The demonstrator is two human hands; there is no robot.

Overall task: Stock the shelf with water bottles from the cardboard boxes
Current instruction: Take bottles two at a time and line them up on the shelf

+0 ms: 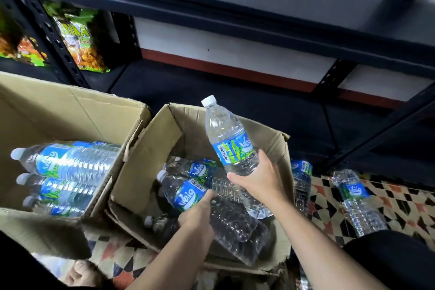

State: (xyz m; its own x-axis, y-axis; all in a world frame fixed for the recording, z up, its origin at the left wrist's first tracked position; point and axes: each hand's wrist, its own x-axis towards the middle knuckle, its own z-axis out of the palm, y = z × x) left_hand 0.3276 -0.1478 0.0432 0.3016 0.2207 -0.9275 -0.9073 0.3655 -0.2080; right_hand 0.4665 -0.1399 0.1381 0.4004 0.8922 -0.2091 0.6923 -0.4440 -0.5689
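Above the middle cardboard box (169,139), right hand (259,176) has its grip clenched round the lower body of a water bottle (229,135), cap up and tilted away toward the shelf (235,92) — held low, probably so the base can go down first on the dark shelf board just behind the box. Left hand (197,214) is down inside the same box, grip wrapped on a second bottle (211,209) lying on its side, cap pointing left; looks like the next one is being readied while the first is lifted out. More bottles lie flat beneath it, so that box is part full. Left of that box, a second box (70,110) holds a stack of bottles (63,172) lying on their sides, caps left, not touched. Right of the middle box, two bottles (357,200) sit on the patterned floor (329,207), one against the box wall, one further out — maybe staged, can't tell. Shelf board behind the box shows no bottles, so stocking of this level looks barely begun. Snack bags (80,35) fill the bay behind the left box.
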